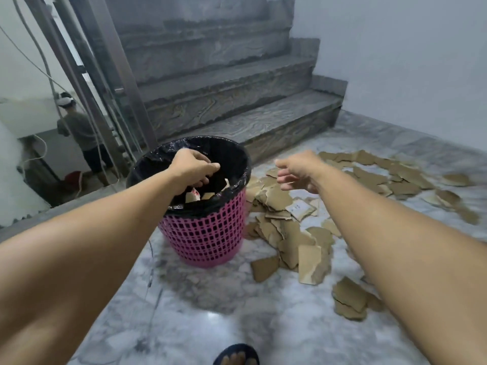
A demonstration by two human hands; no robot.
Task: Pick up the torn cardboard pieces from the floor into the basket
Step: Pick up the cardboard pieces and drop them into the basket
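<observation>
A pink lattice basket [208,233] lined with a black bag stands on the marble floor, with a few cardboard scraps [193,196] inside. My left hand [193,168] hovers over its mouth, fingers curled down on a dark cardboard piece [217,179]. My right hand [297,171] is just right of the basket rim, fingers spread, holding nothing, and slightly blurred. Torn brown cardboard pieces [287,233] lie scattered on the floor to the right of the basket, and more cardboard pieces [405,177] stretch toward the far wall.
Grey stone stairs [237,101] rise behind the basket. A metal railing [105,83] and hanging cords are at the left, with a drop to a lower level where a person [81,138] stands. A white wall [408,61] is at the right. My sandalled foot [235,355] is at the bottom.
</observation>
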